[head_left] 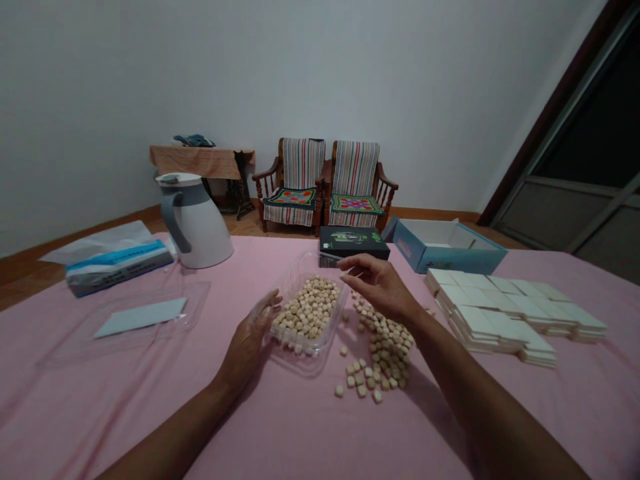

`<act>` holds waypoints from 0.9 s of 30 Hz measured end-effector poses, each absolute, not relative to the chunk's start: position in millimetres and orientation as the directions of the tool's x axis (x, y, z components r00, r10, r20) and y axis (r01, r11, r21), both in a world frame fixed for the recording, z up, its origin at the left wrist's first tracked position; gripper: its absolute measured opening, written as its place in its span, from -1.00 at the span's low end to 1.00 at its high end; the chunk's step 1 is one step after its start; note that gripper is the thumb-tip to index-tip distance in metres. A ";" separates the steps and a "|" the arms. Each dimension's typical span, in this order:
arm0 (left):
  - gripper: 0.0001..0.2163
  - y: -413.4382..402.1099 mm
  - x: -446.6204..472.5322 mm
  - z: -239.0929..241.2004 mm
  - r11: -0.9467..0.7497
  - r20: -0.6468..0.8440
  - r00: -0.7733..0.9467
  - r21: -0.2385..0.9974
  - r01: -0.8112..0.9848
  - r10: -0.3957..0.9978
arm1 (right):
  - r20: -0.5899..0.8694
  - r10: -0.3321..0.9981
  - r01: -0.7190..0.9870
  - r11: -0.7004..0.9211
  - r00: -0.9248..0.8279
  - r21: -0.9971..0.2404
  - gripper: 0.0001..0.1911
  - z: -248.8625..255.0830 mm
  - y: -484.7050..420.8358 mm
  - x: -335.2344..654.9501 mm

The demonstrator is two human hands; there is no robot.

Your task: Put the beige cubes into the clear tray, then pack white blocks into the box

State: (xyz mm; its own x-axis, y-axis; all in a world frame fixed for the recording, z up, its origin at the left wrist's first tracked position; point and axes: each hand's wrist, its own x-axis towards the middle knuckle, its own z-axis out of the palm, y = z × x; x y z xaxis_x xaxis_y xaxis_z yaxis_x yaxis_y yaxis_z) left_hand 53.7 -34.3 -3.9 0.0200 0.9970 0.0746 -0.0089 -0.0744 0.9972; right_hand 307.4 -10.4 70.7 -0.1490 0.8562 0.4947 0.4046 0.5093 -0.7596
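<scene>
So our left hand (254, 333) has its fingers loosely spread against the clear tub (300, 363) of little wooden pieces (310, 310), at its 9 o'clock. Our right hand (377, 283) arches over its 2 o'clock, fingers bent, gap narrow; can't tell if they're pinching anything. Loose pile (390, 350) sits at that hand's 6.

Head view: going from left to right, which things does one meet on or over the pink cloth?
Tissue pack, jug, left hand, clear tray, right hand, pale square stacks.
</scene>
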 end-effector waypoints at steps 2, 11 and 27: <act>-0.44 -33.6 52.8 -4.9 -0.090 0.090 0.025 0.996 0.000 0.996 | 0.513 0.850 0.421 0.511 -0.118 -0.750 -0.80 67.2 -5.5 310.4; -0.43 -34.9 53.3 -2.8 -0.079 0.079 0.031 0.997 0.021 0.996 | 0.407 0.913 0.921 0.144 0.017 -0.362 -0.69 -14.2 41.0 383.4; -0.42 -36.6 55.6 -0.6 -0.048 0.048 0.004 0.999 0.006 0.999 | 0.535 0.844 0.667 0.421 -0.039 -0.615 -0.81 27.1 16.8 344.8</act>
